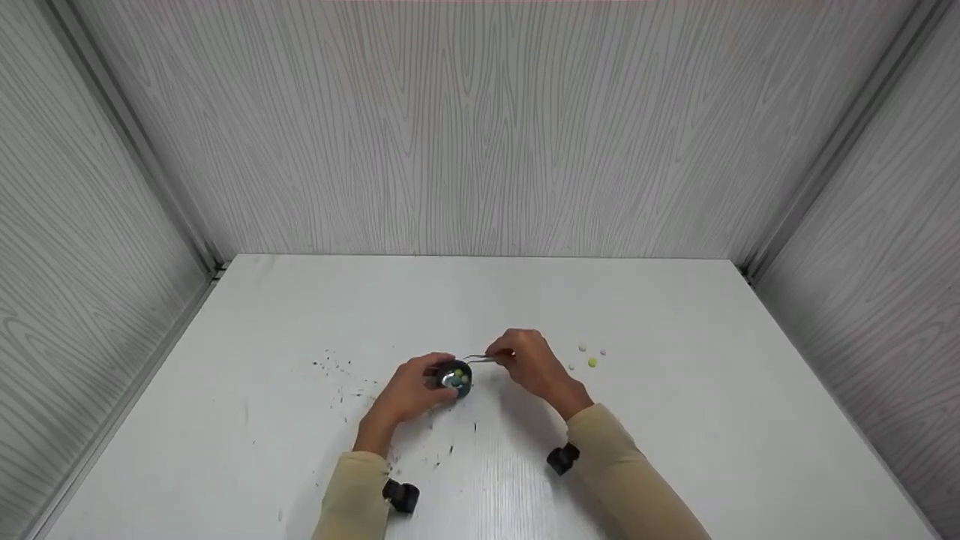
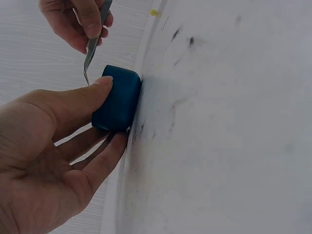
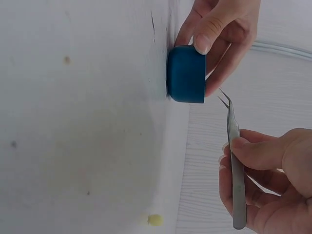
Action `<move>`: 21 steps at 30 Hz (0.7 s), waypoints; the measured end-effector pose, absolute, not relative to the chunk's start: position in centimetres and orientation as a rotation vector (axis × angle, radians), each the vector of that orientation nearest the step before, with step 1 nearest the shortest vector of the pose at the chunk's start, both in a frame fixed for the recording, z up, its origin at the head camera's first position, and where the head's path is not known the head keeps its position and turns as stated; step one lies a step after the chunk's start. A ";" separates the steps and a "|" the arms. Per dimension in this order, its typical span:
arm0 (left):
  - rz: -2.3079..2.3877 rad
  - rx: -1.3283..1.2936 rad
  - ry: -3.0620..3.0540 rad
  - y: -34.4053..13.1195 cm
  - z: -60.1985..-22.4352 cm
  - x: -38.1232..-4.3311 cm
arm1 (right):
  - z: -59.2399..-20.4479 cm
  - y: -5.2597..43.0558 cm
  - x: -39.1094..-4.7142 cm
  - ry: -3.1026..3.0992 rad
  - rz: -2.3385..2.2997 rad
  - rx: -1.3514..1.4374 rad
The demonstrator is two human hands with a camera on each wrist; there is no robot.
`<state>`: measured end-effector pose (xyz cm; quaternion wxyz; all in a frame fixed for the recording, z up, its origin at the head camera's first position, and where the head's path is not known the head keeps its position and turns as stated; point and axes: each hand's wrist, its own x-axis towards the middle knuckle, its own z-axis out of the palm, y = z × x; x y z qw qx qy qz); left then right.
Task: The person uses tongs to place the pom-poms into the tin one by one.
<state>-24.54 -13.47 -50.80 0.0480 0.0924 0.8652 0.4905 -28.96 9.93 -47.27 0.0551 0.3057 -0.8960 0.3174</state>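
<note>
On a white table [image 1: 337, 300], the left hand [image 1: 411, 390] grips a blue cup [image 3: 186, 73] holding beads [image 1: 458, 373]; the right hand [image 1: 529, 366] pinches empty-tipped tweezers [image 3: 237, 180] beside it, seemingly mid-transfer; next calls for precise bead-gripping.

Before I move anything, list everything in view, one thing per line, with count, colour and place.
Cup: 1, blue, on the table in the left hand's grip
Pieces in the cup: several, yellow-green and bluish-green, exact count unclear
Tweezers: 1, silver, in the right hand, tips apart beside the cup
Yellow piece: 1, on the table beyond the right hand
Pale pieces: 3, whitish to pinkish, around the yellow one
Table: 1, white, dark-marked
Panels: 3, grey wood-grain, behind and at both sides
Left hand: 1, bare, gripping the cup
Right hand: 1, bare, holding the tweezers
Sleeves: 2, beige, on the forearms
Wrist cameras: 2, black, at the sleeves
</note>
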 end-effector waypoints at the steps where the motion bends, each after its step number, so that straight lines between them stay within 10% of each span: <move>1: 1.495 0.279 2.638 -13.4 -50.8 -24.5 | -47.2 10.1 -28.9 -2.716 0.960 0.933; 21: 1.492 0.276 2.621 -12.9 -50.5 -24.5 | -46.9 15.2 -28.9 -2.600 1.025 0.923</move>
